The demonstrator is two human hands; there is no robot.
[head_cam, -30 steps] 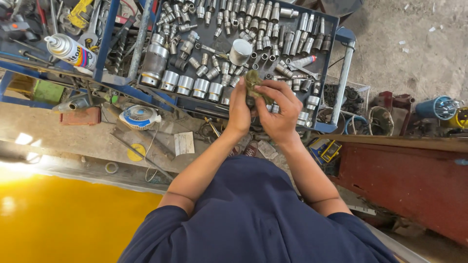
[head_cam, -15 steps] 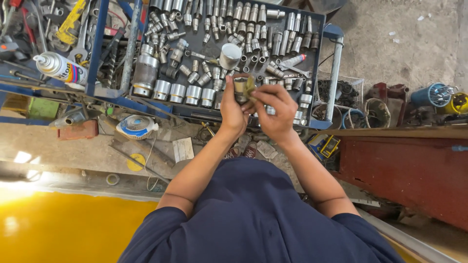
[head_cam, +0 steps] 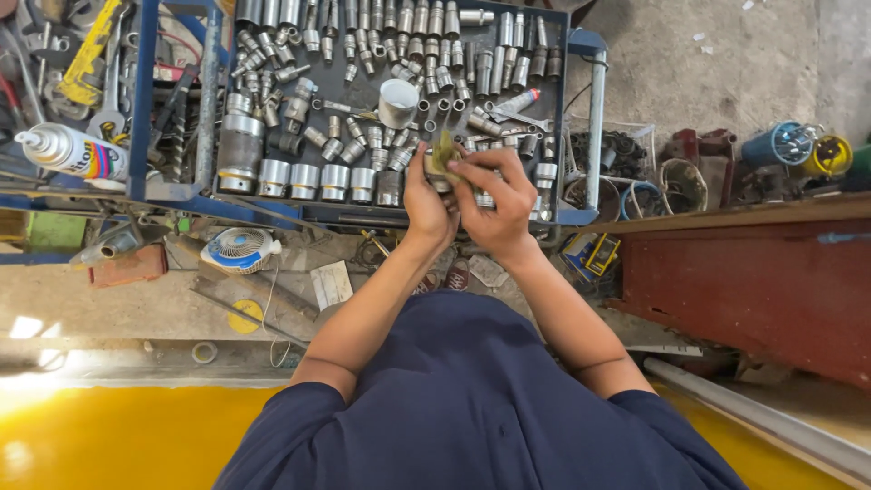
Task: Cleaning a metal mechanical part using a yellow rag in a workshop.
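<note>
My left hand [head_cam: 426,201] and my right hand [head_cam: 497,198] meet over the front edge of a blue tool cart tray [head_cam: 570,118]. Between their fingertips sits a small metal socket [head_cam: 435,170] wrapped in a greenish-yellow rag [head_cam: 445,150]. The left hand grips the socket from the left while the right hand's fingers pinch the rag on top of it. Several chrome sockets [head_cam: 313,180] of many sizes stand and lie across the tray just beyond my hands. A white cup-shaped part [head_cam: 397,102] lies among them.
A spray can [head_cam: 68,151] and wrenches lie in the cart's left section. Below the cart sit a small blue-white fan [head_cam: 240,249], scrap plates and a brick. A red steel beam [head_cam: 753,272] runs at right, with cable reels [head_cam: 787,145] behind it. Yellow floor [head_cam: 109,436] at bottom left.
Both hands have stayed together on the socket and rag, turning it slightly between the fingers. The view has shifted a little, so the cart sits lower and more to the right.
</note>
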